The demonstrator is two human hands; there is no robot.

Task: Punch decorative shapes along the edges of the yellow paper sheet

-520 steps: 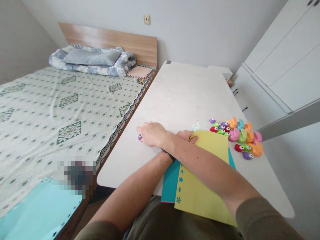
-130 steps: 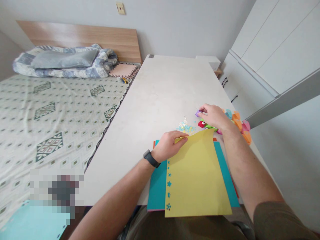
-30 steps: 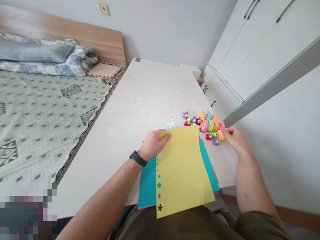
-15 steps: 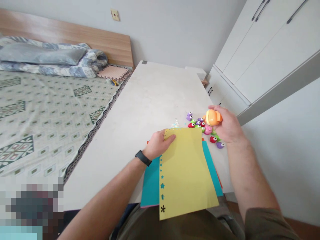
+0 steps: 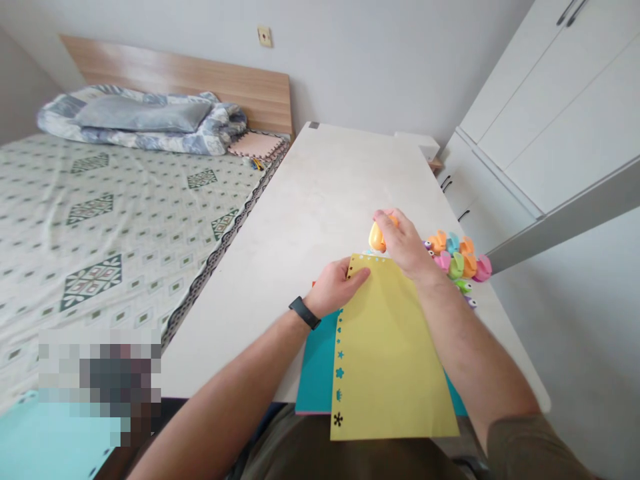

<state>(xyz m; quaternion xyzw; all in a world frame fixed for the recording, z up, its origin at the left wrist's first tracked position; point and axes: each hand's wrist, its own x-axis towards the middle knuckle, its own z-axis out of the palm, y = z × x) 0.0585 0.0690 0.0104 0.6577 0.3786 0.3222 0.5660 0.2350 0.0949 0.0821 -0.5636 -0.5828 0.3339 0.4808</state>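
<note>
Clasping a rounded orange plastic punch (image 5: 377,238) in the right hand (image 5: 404,241), near the top edge of a yellow rectangular paper sheet (image 5: 393,347). Pinching that sheet's upper left edge in the left hand (image 5: 339,285). With teal rectangular paper (image 5: 319,373) below this grip and clustered multicoloured plastic punches (image 5: 456,266) right of the other.
</note>
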